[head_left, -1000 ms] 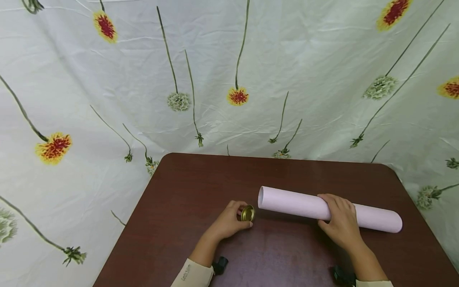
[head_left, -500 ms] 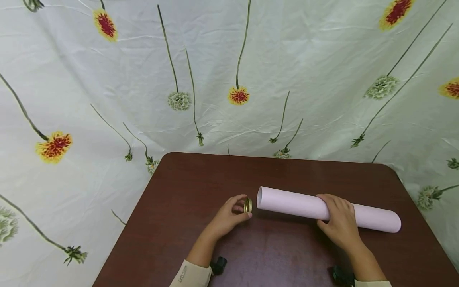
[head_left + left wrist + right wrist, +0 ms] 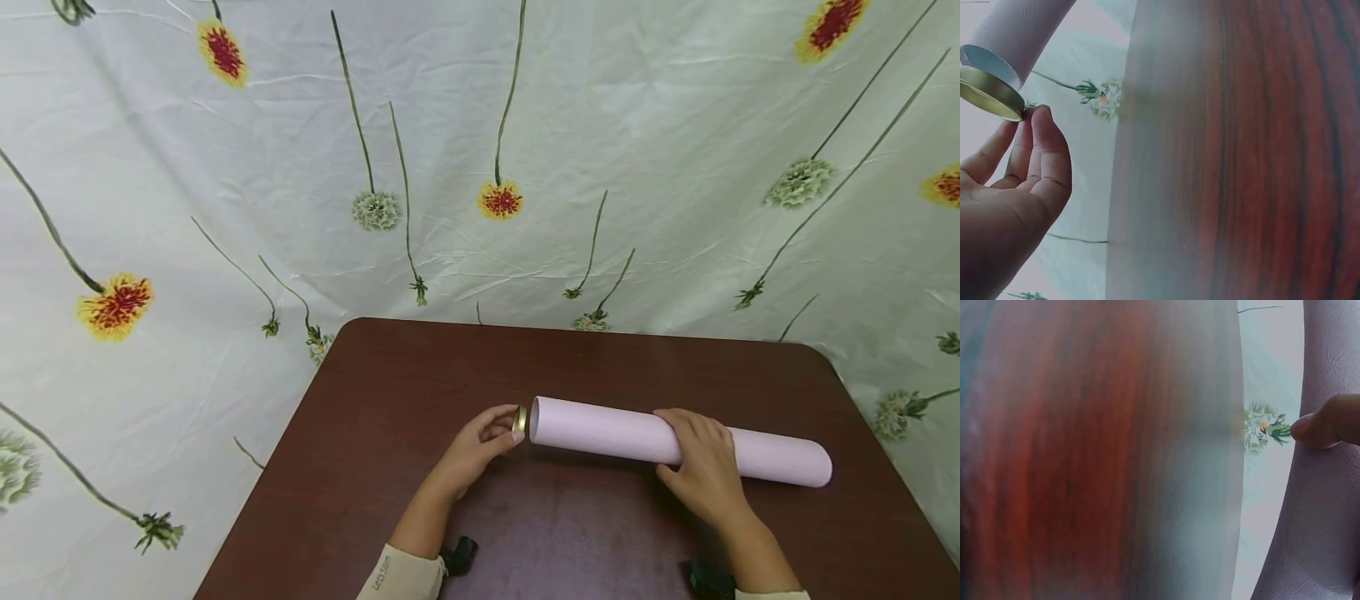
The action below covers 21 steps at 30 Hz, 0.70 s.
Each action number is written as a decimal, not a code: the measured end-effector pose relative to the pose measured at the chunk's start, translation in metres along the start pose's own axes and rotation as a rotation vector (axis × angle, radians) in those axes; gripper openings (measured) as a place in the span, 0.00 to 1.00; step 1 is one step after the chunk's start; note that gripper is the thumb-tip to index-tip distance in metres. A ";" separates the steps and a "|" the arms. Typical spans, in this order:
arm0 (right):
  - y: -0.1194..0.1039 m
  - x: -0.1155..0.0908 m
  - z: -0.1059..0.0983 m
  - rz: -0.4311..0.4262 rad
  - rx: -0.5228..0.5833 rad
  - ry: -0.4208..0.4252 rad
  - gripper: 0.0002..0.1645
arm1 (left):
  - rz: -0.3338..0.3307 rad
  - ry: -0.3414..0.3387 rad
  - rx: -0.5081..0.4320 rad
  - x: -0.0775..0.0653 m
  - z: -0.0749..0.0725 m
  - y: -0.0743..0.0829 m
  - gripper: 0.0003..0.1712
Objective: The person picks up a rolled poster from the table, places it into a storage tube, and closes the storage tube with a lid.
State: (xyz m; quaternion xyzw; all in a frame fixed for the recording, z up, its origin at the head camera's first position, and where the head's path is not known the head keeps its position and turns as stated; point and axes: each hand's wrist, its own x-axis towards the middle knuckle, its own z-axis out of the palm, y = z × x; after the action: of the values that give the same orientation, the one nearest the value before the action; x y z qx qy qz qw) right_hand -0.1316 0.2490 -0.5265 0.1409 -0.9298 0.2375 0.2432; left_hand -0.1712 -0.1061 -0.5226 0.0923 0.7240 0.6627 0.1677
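In the head view a long pale pink tube lies slanted across the right half of the table, its left end open. My right hand grips it from above near the middle; in the right wrist view one fingertip presses against the tube. Between thumb and fingers my left hand pinches a shallow gold metal cap, held on edge just left of the tube's open end. The left wrist view shows the gold cap close in front of the tube mouth; whether they touch I cannot tell.
A dark reddish-brown table with rounded far corners lies under both hands. Behind it hangs a white cloth printed with flowers. Dark devices, such as the left wrist one, sit at both wrists.
My left hand has turned the gold cap from facing the camera to edge-on, its opening toward the tube. The tube has shifted slightly left with my right hand, narrowing the gap.
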 end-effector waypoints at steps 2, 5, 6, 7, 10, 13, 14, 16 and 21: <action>-0.001 0.000 0.001 -0.005 -0.001 0.000 0.51 | 0.004 0.006 -0.007 0.000 0.001 0.000 0.31; -0.003 0.000 0.002 -0.011 0.003 0.001 0.51 | 0.010 0.016 -0.023 0.000 0.003 0.000 0.30; -0.003 -0.001 0.003 -0.012 0.005 0.001 0.51 | 0.014 0.019 -0.029 0.000 0.004 0.000 0.30; -0.004 -0.001 0.003 -0.013 0.005 0.001 0.51 | 0.017 0.022 -0.035 0.000 0.004 -0.001 0.30; -0.006 -0.001 0.004 -0.014 0.007 -0.003 0.51 | 0.023 0.032 -0.056 0.000 0.005 -0.001 0.30; -0.007 -0.001 0.005 -0.014 0.001 -0.005 0.51 | 0.023 0.039 -0.066 0.000 0.006 0.000 0.30; -0.007 -0.001 0.006 -0.014 0.000 -0.006 0.51 | 0.024 0.041 -0.066 -0.001 0.006 0.000 0.30; -0.007 -0.002 0.006 -0.014 -0.003 -0.006 0.51 | 0.023 0.045 -0.066 -0.001 0.006 0.000 0.30; -0.007 -0.002 0.008 -0.013 -0.005 -0.006 0.52 | 0.019 0.047 -0.063 -0.003 0.007 0.001 0.30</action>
State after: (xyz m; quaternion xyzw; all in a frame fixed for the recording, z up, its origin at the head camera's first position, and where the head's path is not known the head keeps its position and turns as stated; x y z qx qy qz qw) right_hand -0.1302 0.2395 -0.5309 0.1470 -0.9303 0.2330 0.2421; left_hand -0.1662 -0.1008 -0.5219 0.0781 0.7056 0.6888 0.1471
